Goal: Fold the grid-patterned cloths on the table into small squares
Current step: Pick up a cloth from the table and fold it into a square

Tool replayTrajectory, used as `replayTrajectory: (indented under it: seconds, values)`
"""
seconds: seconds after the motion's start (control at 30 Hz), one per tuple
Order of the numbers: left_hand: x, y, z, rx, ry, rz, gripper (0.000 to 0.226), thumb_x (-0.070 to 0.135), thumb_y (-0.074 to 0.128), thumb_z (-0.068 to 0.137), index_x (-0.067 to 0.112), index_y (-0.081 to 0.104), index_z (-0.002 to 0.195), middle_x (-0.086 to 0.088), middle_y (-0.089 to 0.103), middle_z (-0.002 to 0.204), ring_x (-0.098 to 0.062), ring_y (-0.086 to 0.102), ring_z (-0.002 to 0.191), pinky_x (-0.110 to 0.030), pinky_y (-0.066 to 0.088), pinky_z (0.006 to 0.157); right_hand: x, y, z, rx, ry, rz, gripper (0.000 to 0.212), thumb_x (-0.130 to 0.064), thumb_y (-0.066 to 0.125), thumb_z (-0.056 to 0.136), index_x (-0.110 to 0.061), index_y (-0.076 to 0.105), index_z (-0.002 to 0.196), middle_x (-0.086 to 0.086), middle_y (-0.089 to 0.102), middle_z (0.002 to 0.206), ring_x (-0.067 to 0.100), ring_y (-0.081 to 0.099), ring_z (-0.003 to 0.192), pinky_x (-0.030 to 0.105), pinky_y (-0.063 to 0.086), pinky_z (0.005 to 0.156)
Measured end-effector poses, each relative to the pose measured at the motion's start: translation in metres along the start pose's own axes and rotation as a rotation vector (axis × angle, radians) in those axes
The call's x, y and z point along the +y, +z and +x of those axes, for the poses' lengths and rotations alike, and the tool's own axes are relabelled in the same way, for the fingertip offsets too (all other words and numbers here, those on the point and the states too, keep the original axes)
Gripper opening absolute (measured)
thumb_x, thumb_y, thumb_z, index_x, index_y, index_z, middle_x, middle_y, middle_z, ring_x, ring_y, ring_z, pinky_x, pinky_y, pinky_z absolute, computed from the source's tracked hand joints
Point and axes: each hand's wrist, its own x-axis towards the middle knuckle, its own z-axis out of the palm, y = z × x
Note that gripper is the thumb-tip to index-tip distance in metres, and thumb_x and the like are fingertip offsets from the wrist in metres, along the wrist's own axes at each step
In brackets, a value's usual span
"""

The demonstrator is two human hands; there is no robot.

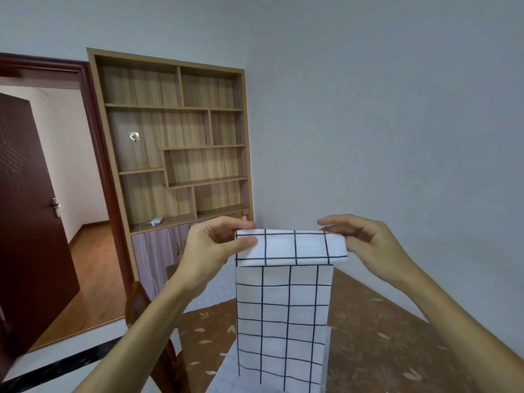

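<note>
A white cloth with a black grid (283, 321) hangs in the air above the table, folded into a long narrow strip. Its top end is turned over toward me as a short flap. My left hand (215, 245) pinches the upper left corner of that flap between thumb and fingers. My right hand (365, 242) pinches the upper right corner. A second cloth with a finer, paler grid (215, 290) lies on the table behind the strip, and another pale grid cloth (226, 378) lies under the strip's lower end.
The table (382, 336) has a brown leaf-patterned cover. A wooden chair (147, 321) stands at its left edge. Behind are a wooden shelf unit (175, 137), an open dark door (31, 208) and a grey wall.
</note>
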Motion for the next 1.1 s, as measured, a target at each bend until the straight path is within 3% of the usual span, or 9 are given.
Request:
replayTrajectory:
  seconds: [0.13,0.23,0.3,0.4,0.5,0.6,0.73,0.9,1.1]
  values:
    - [0.003,0.002,0.002,0.028,0.015,-0.017,0.030,0.020,0.086,0.067,0.019,0.080,0.096,-0.023,0.075,0.096,-0.060,0.058,0.093,-0.062,0.048,0.073,0.001,-0.003,0.002,-0.096,0.122,0.199,0.050,-0.033,0.035,0.089,-0.019,0.066,0.126,0.019,0.074,0.107,0.030,0.068,0.105,0.032,0.050,0.090]
    - [0.009,0.005,0.001,0.027,0.023,-0.027,0.033,0.020,0.087,0.065,0.017,0.079,0.096,-0.022,0.076,0.097,-0.058,0.061,0.098,-0.077,0.044,0.079,-0.002,0.002,0.000,-0.073,0.162,0.102,0.047,-0.060,0.050,0.087,-0.034,0.066,0.124,-0.001,0.077,0.101,0.013,0.070,0.100,0.035,0.050,0.097]
    - [0.010,0.005,0.000,0.018,0.024,-0.037,0.031,0.013,0.087,0.068,0.014,0.078,0.098,-0.018,0.077,0.098,-0.053,0.064,0.099,-0.074,0.046,0.083,-0.002,0.006,-0.001,-0.068,0.160,-0.048,0.034,-0.045,0.070,0.087,-0.038,0.067,0.120,-0.020,0.072,0.076,-0.004,0.063,0.075,0.035,0.052,0.091]
    - [0.007,0.003,-0.001,-0.028,0.034,-0.024,0.038,0.001,0.083,0.072,0.012,0.074,0.107,-0.009,0.078,0.103,-0.034,0.072,0.099,-0.044,0.061,0.083,0.002,0.011,-0.001,-0.012,0.159,-0.051,0.022,-0.037,0.081,0.079,-0.035,0.074,0.100,-0.001,0.063,0.067,0.012,0.049,0.062,0.036,0.048,0.067]
    - [0.003,0.005,-0.008,-0.103,-0.025,-0.010,0.051,0.002,0.080,0.077,0.021,0.065,0.122,0.008,0.078,0.102,-0.007,0.074,0.088,-0.016,0.056,0.075,-0.001,0.017,-0.002,0.049,0.113,0.077,0.007,-0.020,0.080,0.080,-0.016,0.076,0.085,0.007,0.064,0.069,0.015,0.053,0.063,0.027,0.045,0.065]
    - [-0.008,0.008,-0.013,-0.182,-0.095,0.090,0.034,0.012,0.073,0.088,0.021,0.067,0.120,0.011,0.078,0.105,-0.008,0.073,0.097,-0.016,0.056,0.076,-0.002,0.020,0.000,0.072,0.045,0.108,0.008,-0.009,0.077,0.081,-0.003,0.074,0.085,0.006,0.066,0.076,0.015,0.058,0.069,0.021,0.048,0.064]
    - [-0.013,0.010,-0.016,-0.203,-0.106,0.123,0.020,0.018,0.063,0.095,0.015,0.073,0.112,0.003,0.079,0.106,-0.014,0.075,0.100,-0.025,0.060,0.080,-0.004,0.019,0.000,0.064,0.060,0.112,0.005,-0.010,0.074,0.085,-0.010,0.076,0.089,-0.006,0.073,0.077,0.007,0.066,0.070,0.014,0.050,0.066]
    - [-0.010,0.008,-0.013,-0.180,-0.060,0.089,0.023,0.014,0.061,0.096,0.012,0.072,0.116,0.000,0.078,0.109,-0.016,0.074,0.103,-0.028,0.060,0.086,0.001,0.013,-0.005,-0.105,0.210,0.042,0.025,-0.035,0.065,0.087,-0.019,0.077,0.102,-0.003,0.079,0.102,0.013,0.074,0.097,0.029,0.056,0.088]
    - [-0.011,0.005,-0.015,-0.133,0.018,0.095,0.022,0.014,0.063,0.095,0.013,0.073,0.114,0.002,0.078,0.108,-0.014,0.074,0.103,-0.027,0.059,0.088,-0.003,0.013,-0.009,-0.188,0.150,0.047,0.019,-0.015,0.067,0.087,-0.017,0.074,0.105,-0.013,0.078,0.094,0.001,0.072,0.086,0.012,0.050,0.074]
